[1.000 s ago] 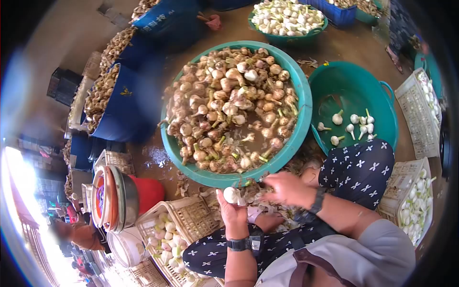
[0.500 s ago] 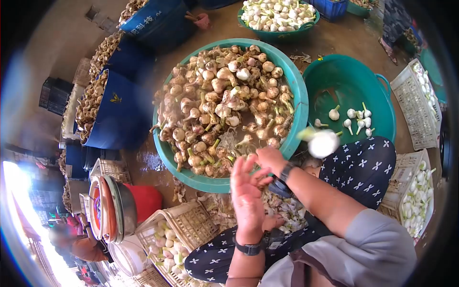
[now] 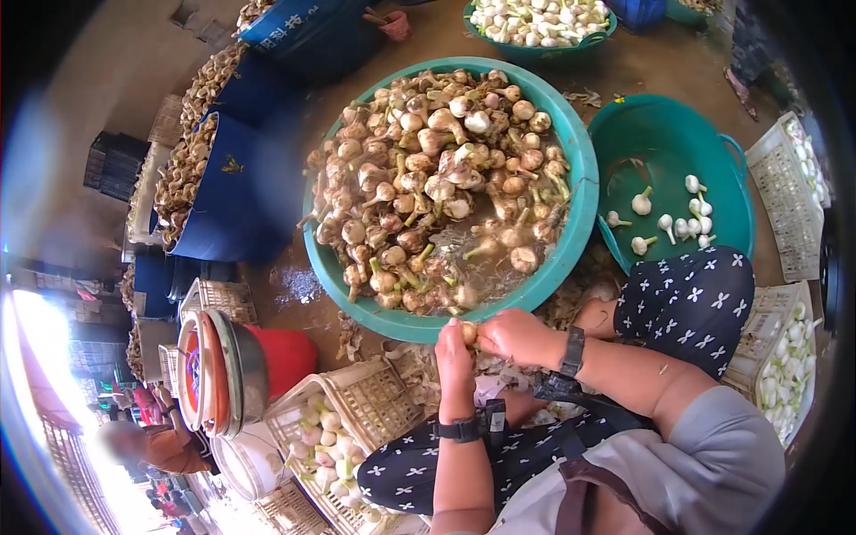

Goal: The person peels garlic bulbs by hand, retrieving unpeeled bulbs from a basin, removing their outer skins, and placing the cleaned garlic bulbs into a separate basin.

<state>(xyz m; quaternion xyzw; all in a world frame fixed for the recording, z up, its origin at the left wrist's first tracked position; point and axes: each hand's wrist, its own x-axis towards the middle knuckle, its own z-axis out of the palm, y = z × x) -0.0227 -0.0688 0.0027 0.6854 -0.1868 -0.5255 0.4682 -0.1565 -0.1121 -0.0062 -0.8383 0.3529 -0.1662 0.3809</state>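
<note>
At the near rim of a large green tub [image 3: 584, 192], my two hands meet around one brownish garlic bulb [image 3: 469, 333]. My left hand [image 3: 455, 361] holds it from the left, fingers pointing up. From the right, my right hand [image 3: 517, 336] closes on its other side, fingers partly hidden. Many soil-stained garlic bulbs [image 3: 437, 160] fill the tub, with murky water showing at its right and near side. A second green basin [image 3: 660, 116] to the right holds several clean white bulbs [image 3: 642, 201]. Pale peelings [image 3: 562, 410] lie below my hands.
A plastic crate [image 3: 379, 401] with peeled-looking garlic stands at lower left, and another crate [image 3: 776, 348] at right. Blue tubs [image 3: 223, 205] heaped with garlic stand left. A basin of white garlic [image 3: 539, 22] sits behind. Beside a red bucket [image 3: 281, 361], a person [image 3: 160, 441] appears far left.
A white garlic bulb in mid-air near my right arm is now down in the right basin. My hands, apart from it and spread before, have come together around a brown bulb. The view has shifted.
</note>
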